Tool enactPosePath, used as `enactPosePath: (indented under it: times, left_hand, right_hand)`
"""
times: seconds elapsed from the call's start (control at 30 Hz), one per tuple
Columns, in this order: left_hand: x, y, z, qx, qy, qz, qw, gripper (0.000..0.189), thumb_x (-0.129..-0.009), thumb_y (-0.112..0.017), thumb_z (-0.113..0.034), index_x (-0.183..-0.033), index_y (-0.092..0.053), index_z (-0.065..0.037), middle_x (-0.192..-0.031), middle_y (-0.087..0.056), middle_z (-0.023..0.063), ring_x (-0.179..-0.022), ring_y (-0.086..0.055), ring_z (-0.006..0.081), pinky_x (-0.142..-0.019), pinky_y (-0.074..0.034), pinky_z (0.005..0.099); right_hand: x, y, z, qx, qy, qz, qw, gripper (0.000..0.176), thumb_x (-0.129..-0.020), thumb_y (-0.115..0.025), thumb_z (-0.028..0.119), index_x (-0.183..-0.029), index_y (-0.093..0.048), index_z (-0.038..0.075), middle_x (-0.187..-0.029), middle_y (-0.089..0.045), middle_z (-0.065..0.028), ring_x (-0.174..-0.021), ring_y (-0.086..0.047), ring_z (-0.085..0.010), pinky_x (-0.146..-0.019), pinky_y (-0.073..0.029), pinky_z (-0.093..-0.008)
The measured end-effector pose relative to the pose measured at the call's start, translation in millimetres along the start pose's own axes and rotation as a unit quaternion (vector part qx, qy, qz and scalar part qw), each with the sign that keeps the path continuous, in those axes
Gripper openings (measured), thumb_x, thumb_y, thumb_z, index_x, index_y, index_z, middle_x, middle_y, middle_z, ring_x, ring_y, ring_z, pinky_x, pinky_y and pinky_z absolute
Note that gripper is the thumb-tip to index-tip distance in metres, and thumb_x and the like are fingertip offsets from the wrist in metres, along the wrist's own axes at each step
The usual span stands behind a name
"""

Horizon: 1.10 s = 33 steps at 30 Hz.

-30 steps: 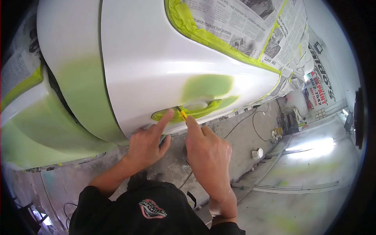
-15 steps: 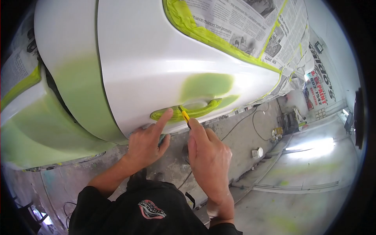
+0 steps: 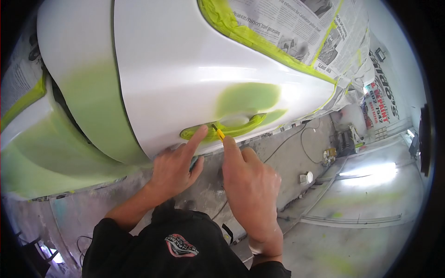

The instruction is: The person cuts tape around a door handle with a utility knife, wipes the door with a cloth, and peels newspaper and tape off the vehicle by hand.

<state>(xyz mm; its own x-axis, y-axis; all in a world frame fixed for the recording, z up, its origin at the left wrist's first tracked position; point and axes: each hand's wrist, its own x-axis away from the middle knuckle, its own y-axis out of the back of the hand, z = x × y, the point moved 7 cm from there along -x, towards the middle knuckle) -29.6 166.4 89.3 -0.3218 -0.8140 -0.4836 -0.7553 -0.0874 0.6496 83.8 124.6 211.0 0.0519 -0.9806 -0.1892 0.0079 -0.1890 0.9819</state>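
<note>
My right hand [image 3: 250, 185] grips a yellow utility knife [image 3: 219, 134], its tip at the lime-green masking tape [image 3: 241, 132] that covers the door handle. Beside it, my left hand [image 3: 174, 171] reaches out its index finger onto the taped handle's left end. The other fingers of that hand are curled under, and a bit of something dark teal [image 3: 193, 162] shows between thumb and palm; I cannot tell what it is. Around the handle is a white car door [image 3: 162, 92] with a green primer patch [image 3: 248, 99] just above the handle.
Newspaper [image 3: 278, 28] edged with lime tape masks the window. To the left is a green-primed panel [image 3: 92, 102]. A hose [image 3: 303, 141] and a white bucket [image 3: 306, 177] are on the concrete floor [image 3: 287, 162]. A sign [image 3: 380, 102] hangs on the far wall.
The view has shifted slightly. The knife tip stays at the handle tape while my right hand has moved slightly right; my left index finger keeps its place on the tape.
</note>
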Motion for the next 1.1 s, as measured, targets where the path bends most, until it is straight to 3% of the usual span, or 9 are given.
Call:
enactPosePath:
  times: [0.2, 0.5, 0.6, 0.7, 0.8, 0.9, 1.1]
  left_hand:
    - [-1.0, 0.6, 1.7, 0.004, -0.004, 0.000, 1.000, 0.082, -0.083, -0.074, -0.016, -0.157, -0.038, -0.016, -0.079, -0.068, 0.0082, -0.065, -0.067, 0.0291, -0.067, -0.056, 0.0436]
    - [0.2, -4.5, 5.3, 0.009, 0.008, 0.011, 1.000, 0.081, -0.082, -0.076, -0.014, -0.155, -0.041, -0.015, -0.080, -0.069, 0.0098, -0.066, -0.068, 0.0298, -0.065, -0.055, 0.0431]
    - [0.3, -5.6, 4.9, 0.004, 0.016, 0.018, 1.000, 0.081, -0.082, -0.076, -0.014, -0.155, -0.041, -0.014, -0.077, -0.068, 0.0089, -0.065, -0.068, 0.0302, -0.064, -0.055, 0.0430]
    - [0.1, -4.4, 3.5, 0.003, 0.009, 0.008, 1.000, 0.081, -0.082, -0.076, -0.014, -0.155, -0.041, -0.014, -0.075, -0.067, 0.0084, -0.064, -0.067, 0.0308, -0.064, -0.054, 0.0431]
    - [-0.7, -3.6, 2.3, 0.005, 0.006, 0.005, 1.000, 0.080, -0.082, -0.076, -0.014, -0.155, -0.041, -0.013, -0.074, -0.067, 0.0085, -0.064, -0.067, 0.0316, -0.062, -0.054, 0.0440]
    - [-0.1, -3.3, 2.1, 0.007, 0.005, 0.001, 1.000, 0.081, -0.083, -0.075, -0.014, -0.155, -0.040, -0.013, -0.075, -0.067, 0.0091, -0.063, -0.067, 0.0323, -0.061, -0.053, 0.0450]
    - [-2.1, -2.8, -0.1, -0.002, 0.020, 0.020, 1.000, 0.083, -0.082, -0.075, -0.013, -0.157, -0.037, -0.012, -0.076, -0.066, 0.0120, -0.064, -0.067, 0.0341, -0.061, -0.054, 0.0458]
  right_hand:
    - [-7.4, -1.4, 6.4, 0.021, 0.016, 0.030, 0.999, 0.034, -0.088, -0.065, 0.009, -0.123, -0.065, 0.009, -0.077, -0.061, -0.0085, -0.061, -0.065, -0.0342, -0.053, -0.049, -0.0470]
    - [5.8, -2.1, -6.0, -0.037, -0.009, -0.004, 0.999, 0.028, -0.093, -0.066, 0.010, -0.120, -0.067, 0.010, -0.076, -0.063, -0.0097, -0.062, -0.064, -0.0340, -0.054, -0.049, -0.0468]
    - [16.4, -12.1, -4.9, 0.012, 0.014, 0.000, 1.000, 0.051, -0.082, -0.065, 0.009, -0.132, -0.059, 0.004, -0.079, -0.060, -0.0071, -0.055, -0.065, -0.0265, -0.048, -0.052, -0.0375]
    - [21.6, -25.1, -5.3, -0.026, 0.019, -0.019, 0.999, 0.053, -0.083, -0.066, 0.009, -0.135, -0.057, 0.004, -0.080, -0.059, -0.0074, -0.054, -0.064, -0.0272, -0.048, -0.052, -0.0377]
    - [24.5, -34.5, -9.0, -0.066, -0.038, -0.001, 0.997, 0.037, -0.095, -0.066, 0.011, -0.132, -0.063, 0.012, -0.080, -0.064, -0.0093, -0.065, -0.066, -0.0317, -0.053, -0.050, -0.0437]
    - [36.1, -42.0, -8.2, -0.071, -0.004, -0.023, 0.997, 0.054, -0.090, -0.064, 0.009, -0.142, -0.050, 0.002, -0.083, -0.062, -0.0105, -0.059, -0.066, -0.0316, -0.051, -0.053, -0.0421]
    - [50.1, -98.2, -19.2, -0.212, -0.044, -0.090, 0.972, 0.050, -0.098, -0.059, 0.012, -0.145, -0.046, 0.002, -0.100, -0.070, -0.0180, -0.066, -0.067, -0.0415, -0.055, -0.053, -0.0495]
